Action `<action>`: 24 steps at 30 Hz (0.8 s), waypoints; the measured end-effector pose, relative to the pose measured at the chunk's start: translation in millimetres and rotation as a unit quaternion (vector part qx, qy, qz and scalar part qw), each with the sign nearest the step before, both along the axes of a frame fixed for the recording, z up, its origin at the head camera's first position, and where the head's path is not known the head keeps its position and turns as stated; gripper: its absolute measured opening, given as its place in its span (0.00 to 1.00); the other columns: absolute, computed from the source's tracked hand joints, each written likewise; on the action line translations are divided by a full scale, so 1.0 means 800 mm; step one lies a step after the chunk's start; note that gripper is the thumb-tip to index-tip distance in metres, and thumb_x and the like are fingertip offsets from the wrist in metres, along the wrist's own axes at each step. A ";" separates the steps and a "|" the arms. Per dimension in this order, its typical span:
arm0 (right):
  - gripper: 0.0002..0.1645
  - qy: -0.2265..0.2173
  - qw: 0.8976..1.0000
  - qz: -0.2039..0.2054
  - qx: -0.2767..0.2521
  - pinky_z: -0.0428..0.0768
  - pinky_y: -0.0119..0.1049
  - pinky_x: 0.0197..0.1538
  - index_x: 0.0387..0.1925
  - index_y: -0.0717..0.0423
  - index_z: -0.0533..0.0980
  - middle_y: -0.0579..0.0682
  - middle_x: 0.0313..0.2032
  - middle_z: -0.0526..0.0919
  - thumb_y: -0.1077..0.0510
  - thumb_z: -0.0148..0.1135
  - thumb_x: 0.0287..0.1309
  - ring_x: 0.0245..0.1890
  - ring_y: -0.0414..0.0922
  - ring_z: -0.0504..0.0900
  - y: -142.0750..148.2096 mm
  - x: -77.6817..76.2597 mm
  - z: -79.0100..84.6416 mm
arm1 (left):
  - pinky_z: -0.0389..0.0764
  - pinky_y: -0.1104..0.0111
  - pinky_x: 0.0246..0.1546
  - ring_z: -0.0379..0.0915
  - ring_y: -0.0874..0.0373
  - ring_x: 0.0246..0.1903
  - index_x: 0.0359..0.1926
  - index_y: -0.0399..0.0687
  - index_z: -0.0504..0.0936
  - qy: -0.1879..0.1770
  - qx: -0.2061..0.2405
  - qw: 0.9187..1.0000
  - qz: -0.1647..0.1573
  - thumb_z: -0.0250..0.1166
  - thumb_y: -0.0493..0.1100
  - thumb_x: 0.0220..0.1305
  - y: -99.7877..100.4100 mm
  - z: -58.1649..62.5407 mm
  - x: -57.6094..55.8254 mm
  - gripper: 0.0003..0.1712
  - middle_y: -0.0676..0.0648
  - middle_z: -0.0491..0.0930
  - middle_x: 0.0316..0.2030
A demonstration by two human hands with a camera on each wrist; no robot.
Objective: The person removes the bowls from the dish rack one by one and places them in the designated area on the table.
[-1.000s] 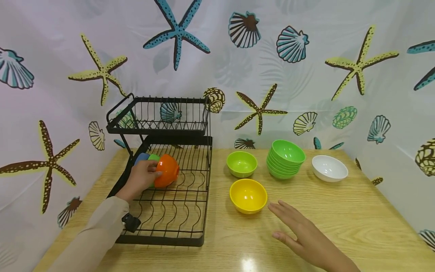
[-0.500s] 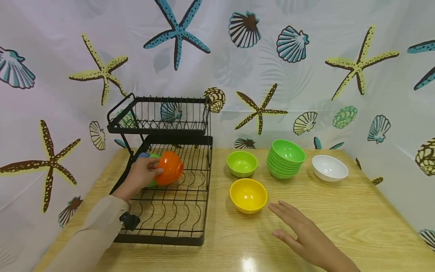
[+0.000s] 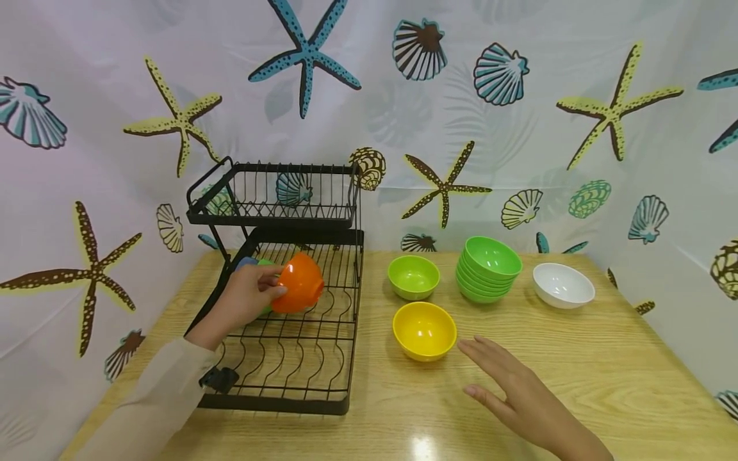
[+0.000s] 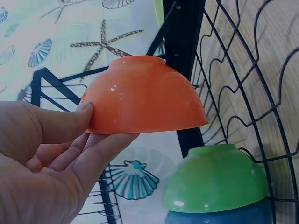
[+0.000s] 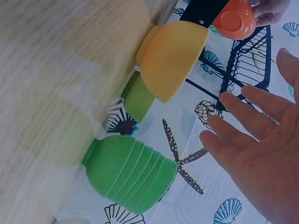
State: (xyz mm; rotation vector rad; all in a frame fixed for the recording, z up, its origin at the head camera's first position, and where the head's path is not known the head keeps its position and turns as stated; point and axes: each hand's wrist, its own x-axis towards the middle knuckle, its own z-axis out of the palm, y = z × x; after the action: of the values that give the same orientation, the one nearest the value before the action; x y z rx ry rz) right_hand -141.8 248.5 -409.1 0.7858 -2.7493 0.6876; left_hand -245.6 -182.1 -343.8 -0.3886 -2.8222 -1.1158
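My left hand pinches the rim of an orange bowl between thumb and fingers, over the lower tier of a black dish rack. The left wrist view shows the orange bowl apart from a green bowl and a blue bowl, which sit side by side in the rack. My right hand is held above the table with its fingers extended, holding nothing. Nearest to it is a yellow bowl standing upright on the table.
Behind the yellow bowl stands a lime green bowl. A stack of several green bowls and a white bowl are to its right. The rack's upper tier overhangs the back. A patterned curtain encloses the wooden table.
My left hand has drawn the orange bowl to the right, away from the green and blue bowls in the rack. The right hand stays in nearly the same place.
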 end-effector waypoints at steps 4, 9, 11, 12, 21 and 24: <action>0.34 0.009 1.000 0.003 -0.013 0.68 0.62 0.61 0.70 0.42 0.63 0.47 0.66 0.69 0.48 0.60 0.64 0.69 0.57 0.60 0.001 -0.003 0.000 | 0.84 0.58 0.42 0.80 0.42 0.45 0.60 0.29 0.73 0.008 -0.004 1.000 -0.014 0.64 0.33 0.63 0.006 0.007 0.011 0.25 0.34 0.81 0.43; 0.34 0.009 1.000 0.011 -0.022 0.67 0.62 0.61 0.70 0.41 0.63 0.47 0.66 0.68 0.48 0.61 0.63 0.69 0.57 0.60 -0.004 -0.005 -0.004 | 0.84 0.59 0.40 0.80 0.43 0.43 0.59 0.31 0.75 0.017 -0.010 0.999 -0.028 0.65 0.33 0.61 0.012 0.016 0.031 0.24 0.37 0.82 0.42; 0.34 0.007 1.000 0.013 -0.023 0.68 0.61 0.61 0.70 0.41 0.63 0.45 0.67 0.68 0.47 0.60 0.64 0.69 0.57 0.60 -0.007 -0.006 -0.006 | 0.85 0.61 0.38 0.81 0.44 0.42 0.58 0.31 0.76 0.028 -0.011 0.999 -0.037 0.65 0.32 0.61 0.015 0.019 0.041 0.23 0.37 0.83 0.42; 0.34 0.007 1.000 0.015 -0.023 0.68 0.61 0.61 0.70 0.41 0.63 0.45 0.67 0.68 0.47 0.60 0.64 0.69 0.57 0.60 -0.008 -0.007 -0.007 | 0.85 0.61 0.37 0.81 0.45 0.41 0.57 0.31 0.76 0.035 -0.010 0.999 -0.040 0.65 0.31 0.60 0.016 0.020 0.045 0.23 0.38 0.83 0.41; 0.34 0.019 0.999 0.027 -0.020 0.67 0.57 0.62 0.70 0.42 0.63 0.47 0.67 0.68 0.47 0.60 0.64 0.70 0.53 0.59 -0.012 -0.011 -0.006 | 0.84 0.68 0.37 0.81 0.55 0.36 0.50 0.36 0.81 0.071 0.001 0.994 -0.079 0.67 0.29 0.56 0.042 0.014 0.072 0.19 0.45 0.84 0.36; 0.35 0.024 0.999 0.030 -0.023 0.67 0.56 0.62 0.70 0.42 0.62 0.48 0.67 0.68 0.48 0.60 0.64 0.70 0.52 0.60 -0.013 -0.010 -0.005 | 0.84 0.71 0.36 0.82 0.56 0.36 0.50 0.37 0.81 0.095 0.001 0.989 -0.117 0.67 0.28 0.55 0.051 0.012 0.079 0.19 0.44 0.84 0.38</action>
State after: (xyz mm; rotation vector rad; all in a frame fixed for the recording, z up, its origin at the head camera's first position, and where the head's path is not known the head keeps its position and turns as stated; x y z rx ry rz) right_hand -150.1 238.2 -412.9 0.8670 -2.6672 0.7325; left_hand -182.5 -141.2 -334.6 -0.7971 -2.6602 -1.0553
